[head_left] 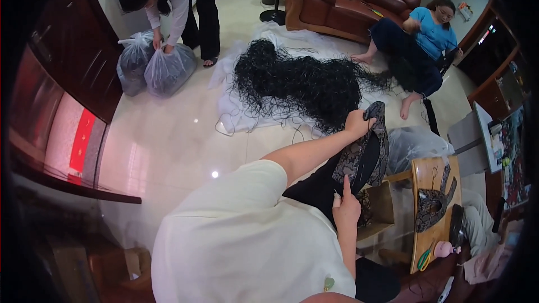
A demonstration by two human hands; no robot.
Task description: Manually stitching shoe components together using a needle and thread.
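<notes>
A looped grey-and-black snake-print fabric piece point(352, 160) lies over my black-clad leg. Its top end is gripped by my left hand point(359, 125), fingers closed around the edge. Lower down, my right hand point(347, 209) stretches its index finger up against the fabric's bottom edge; the thumb stands apart and the other fingers look curled. What lies under the fabric is hidden. To the right, a similar snake-print piece with a strap point(431, 207) rests on a wooden stool point(420, 177). More patterned fabric point(365, 207) shows in an open cardboard box point(383, 205) beside my leg.
A big heap of black cords point(297, 81) covers white sheeting point(227, 101) ahead. One person point(435, 39) sits on the floor beside it; another point(185, 0) bends over filled plastic bags point(169, 70). Green-handled scissors point(424, 259) lie on the stool. A brown sofa point(342, 8) stands behind.
</notes>
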